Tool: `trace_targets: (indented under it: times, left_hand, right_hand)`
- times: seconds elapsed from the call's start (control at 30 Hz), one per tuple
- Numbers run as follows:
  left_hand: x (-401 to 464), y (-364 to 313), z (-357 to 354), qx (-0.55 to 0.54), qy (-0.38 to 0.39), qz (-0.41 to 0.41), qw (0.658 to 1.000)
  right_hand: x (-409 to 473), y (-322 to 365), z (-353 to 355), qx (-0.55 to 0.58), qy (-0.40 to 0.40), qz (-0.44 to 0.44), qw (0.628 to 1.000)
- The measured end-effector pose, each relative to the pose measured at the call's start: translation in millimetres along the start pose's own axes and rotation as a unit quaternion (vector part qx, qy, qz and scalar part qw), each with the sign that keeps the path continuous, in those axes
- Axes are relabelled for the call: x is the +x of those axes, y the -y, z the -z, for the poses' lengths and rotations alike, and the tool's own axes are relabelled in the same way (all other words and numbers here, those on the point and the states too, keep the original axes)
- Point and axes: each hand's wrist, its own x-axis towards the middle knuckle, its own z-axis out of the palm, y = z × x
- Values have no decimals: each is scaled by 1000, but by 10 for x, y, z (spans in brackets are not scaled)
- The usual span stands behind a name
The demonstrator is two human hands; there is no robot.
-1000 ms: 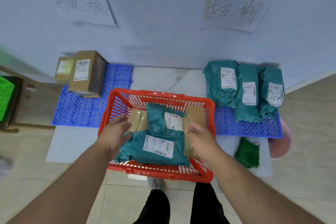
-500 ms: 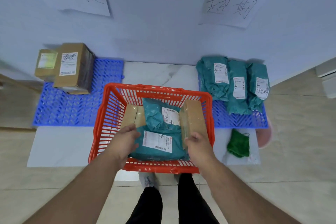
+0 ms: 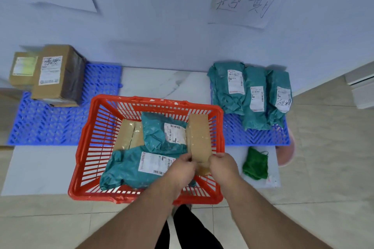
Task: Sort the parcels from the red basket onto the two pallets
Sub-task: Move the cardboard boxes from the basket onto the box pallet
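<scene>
Hands, left hand (image 3: 182, 168) and right hand (image 3: 222, 166), hold the brown box (image 3: 199, 137) with curled fingers inside the red basket (image 3: 85, 159).

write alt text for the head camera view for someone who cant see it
Both hands, left hand and right hand, grip a brown cardboard box standing at the right side of a red basket that also holds two teal mailer bags and another box. Blue pallets flank it: boxes on the left, three teal bags on the right.
</scene>
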Motion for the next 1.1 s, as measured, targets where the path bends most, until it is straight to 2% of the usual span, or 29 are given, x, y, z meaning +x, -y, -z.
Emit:
trace_targets:
  times: [0.13,0.27,0.37,0.5,0.67,0.8,0.97,1.03,1.1]
  left_hand:
    - [19,37,128,-30,-42,19,998]
    - [-40,154,305,-106,-87,23,990]
    - [-194,253,437,-176,-98,23,979]
    - [-484,185,554,-228,-97,-23,968]
    - [-702,16,620,-215,-80,-85,970]
    - [-833,-102,708,-199,-129,-132,963]
    - [-1182,-284,956,-96,-177,-215,956]
    - [-1301,-287,1149,-102,-189,-246,945]
    - [-1431,-278,1386,-137,-185,-247,941]
  right_hand:
    - [-27,13,-42,14,36,-9,999]
    - [-322,-2,-174,-22,84,121,989]
    - [-601,2,-275,-74,90,219,969]
    - [-877,53,-273,-105,98,277,950]
    - [-998,179,-179,-77,121,317,937]
    - [-1138,304,-181,-10,125,331,935]
    - [-1443,532,-297,34,126,331,935]
    - [-1585,662,-398,40,137,332,932]
    - [-1708,795,-525,70,112,328,935]
